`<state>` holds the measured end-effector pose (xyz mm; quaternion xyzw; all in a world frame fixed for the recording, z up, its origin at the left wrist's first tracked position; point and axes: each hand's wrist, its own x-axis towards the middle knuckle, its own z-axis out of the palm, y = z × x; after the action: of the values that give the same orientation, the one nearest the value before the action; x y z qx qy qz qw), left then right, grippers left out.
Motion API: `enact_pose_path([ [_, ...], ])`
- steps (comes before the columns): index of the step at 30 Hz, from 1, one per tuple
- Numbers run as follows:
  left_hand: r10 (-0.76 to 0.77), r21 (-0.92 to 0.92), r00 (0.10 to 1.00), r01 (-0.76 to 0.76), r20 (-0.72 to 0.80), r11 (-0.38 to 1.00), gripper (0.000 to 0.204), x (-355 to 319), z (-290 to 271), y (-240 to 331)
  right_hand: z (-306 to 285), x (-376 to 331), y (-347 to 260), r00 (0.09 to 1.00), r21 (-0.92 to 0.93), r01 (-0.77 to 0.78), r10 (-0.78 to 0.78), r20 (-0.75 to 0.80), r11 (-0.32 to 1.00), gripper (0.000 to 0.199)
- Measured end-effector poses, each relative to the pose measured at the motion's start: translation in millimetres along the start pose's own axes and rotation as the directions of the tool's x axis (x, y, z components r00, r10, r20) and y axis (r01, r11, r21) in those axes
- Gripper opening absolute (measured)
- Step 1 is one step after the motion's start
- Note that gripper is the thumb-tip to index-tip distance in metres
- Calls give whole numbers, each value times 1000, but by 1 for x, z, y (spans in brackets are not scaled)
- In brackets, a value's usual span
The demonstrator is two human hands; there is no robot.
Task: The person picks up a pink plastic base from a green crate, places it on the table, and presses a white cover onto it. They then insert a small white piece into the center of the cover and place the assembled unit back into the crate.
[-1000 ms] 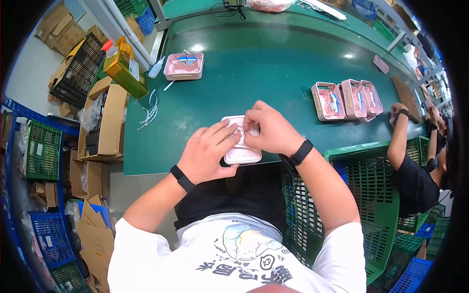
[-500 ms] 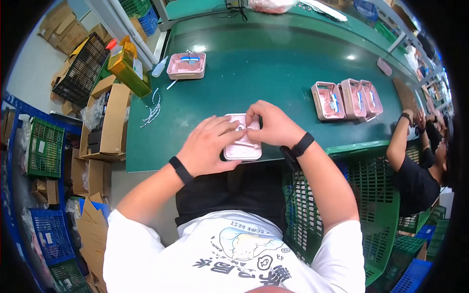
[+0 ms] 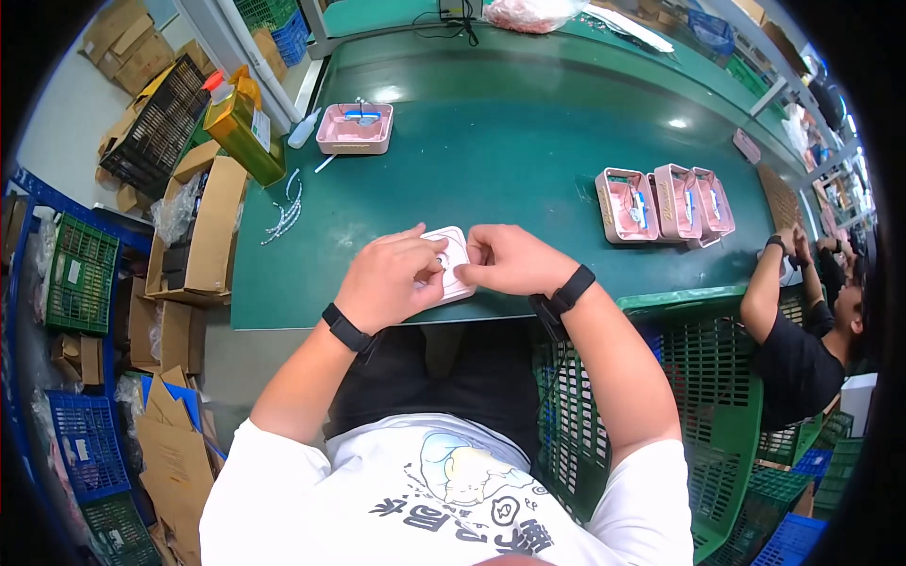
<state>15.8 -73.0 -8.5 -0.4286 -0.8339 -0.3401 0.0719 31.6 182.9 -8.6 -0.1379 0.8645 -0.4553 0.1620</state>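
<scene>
A pale pink, rounded-rectangular plastic part (image 3: 456, 247) lies at the front edge of the green table, partly covered by my hands. My left hand (image 3: 392, 278) is over its left side, thumb and index finger curled together near a small dark spot on it. From the right, my right hand (image 3: 517, 259) has its fingers curled and its thumb and fingertips close to the left ones at the part's middle. Whatever is between the fingertips is too small to make out. Both wrists wear black bands.
A pink open case (image 3: 355, 146) with a blue cylinder and wires stands back left; three similar cases (image 3: 678, 231) cluster right. White wires (image 3: 285, 209), a clear bottle (image 3: 304, 130) and a yellow-green can (image 3: 241, 132) are left. A green crate (image 3: 698, 396) stands right front, near another person.
The pink part has turned slightly and shifted a little left. My left fingers have drawn from lying across it into a pinch; my right hand has lowered slightly beside it.
</scene>
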Motion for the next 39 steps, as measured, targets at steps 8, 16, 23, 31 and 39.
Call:
enact_pose_path([
  [8, -105, -74, 990, 113, 98, 991, 20, 12, -8, 0, 1, -2, -3, 1000, -40, 6, -6, -10, 999, 31],
  [16, -336, -259, 842, 467, 423, 845, 54, 42, -23, -18, -6, -1, -1, 999, -18, -33, 33, -7, 999, 32],
  [23, 10, 95, 979, -30, 205, 995, 71, -14, -21, 4, 7, 1, 9, 993, -27, 55, -57, -106, 998, 36],
  [31, -456, -895, 854, 383, 250, 228, 66, -12, 0, -21, 0, -8, -49, 647, -618, 463, -719, -255, 635, 76],
  [39, -479, -946, 820, 226, 313, -232, 74, -25, 25, -16, 7, -6, -49, 781, -583, 351, -572, -250, 733, 92],
])
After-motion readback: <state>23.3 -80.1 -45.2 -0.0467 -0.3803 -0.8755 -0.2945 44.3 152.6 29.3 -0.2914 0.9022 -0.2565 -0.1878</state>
